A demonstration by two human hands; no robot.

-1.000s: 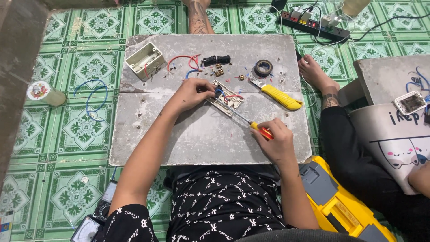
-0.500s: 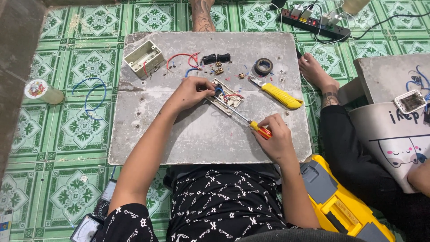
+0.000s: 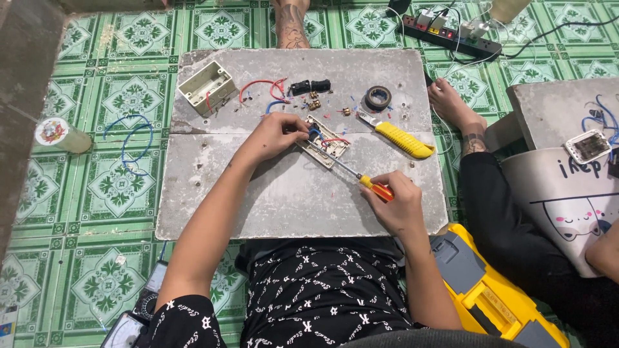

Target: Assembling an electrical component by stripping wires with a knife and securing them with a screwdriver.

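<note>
I note the left hand (image 3: pixel 274 135) pinching the small white wired switch plate (image 3: pixel 324 143) flat mid-slab on the grey concrete slab (image 3: pixel 284 193), steadying it. The right hand (image 3: pixel 401 205) grips the orange-handled screwdriver (image 3: pixel 377 189), tip angled into the plate. The yellow utility knife (image 3: pixel 400 136) lies just right.

A yellow utility knife (image 3: pixel 398 136), a tape roll (image 3: pixel 378 97) and a beige box (image 3: pixel 207 87) lie on the board (image 3: pixel 258 206).
</note>
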